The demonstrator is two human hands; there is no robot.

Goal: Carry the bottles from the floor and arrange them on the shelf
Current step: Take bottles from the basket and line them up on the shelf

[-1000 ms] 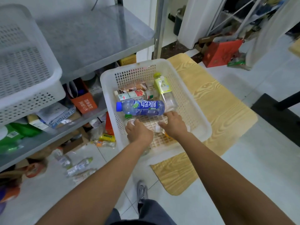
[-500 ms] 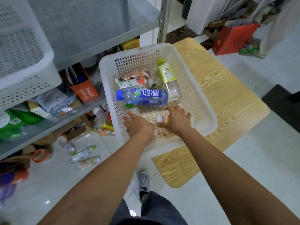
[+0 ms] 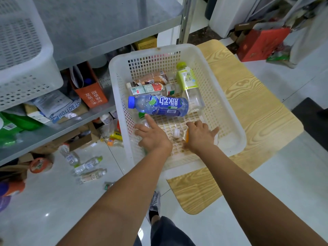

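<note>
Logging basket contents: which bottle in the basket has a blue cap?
The blue-labelled bottle lying crosswise in the basket; the tea bottle has a yellow-green cap.

Grey metal shelf (image 3: 110, 23), left: the upper tier bears a white perforated crate (image 3: 23, 59) at its left end; the lower tier bears an orange carton (image 3: 92, 94), a green packet (image 3: 10, 125) and printed cardboard (image 3: 58, 110). Pale tiled floor (image 3: 53, 206): clear bottles (image 3: 87, 165) lie on their sides near the shelf's foot. Wood-grain board (image 3: 252, 96), right: a white mesh basket (image 3: 229, 112) rests on it and overhangs its left edge.
</note>
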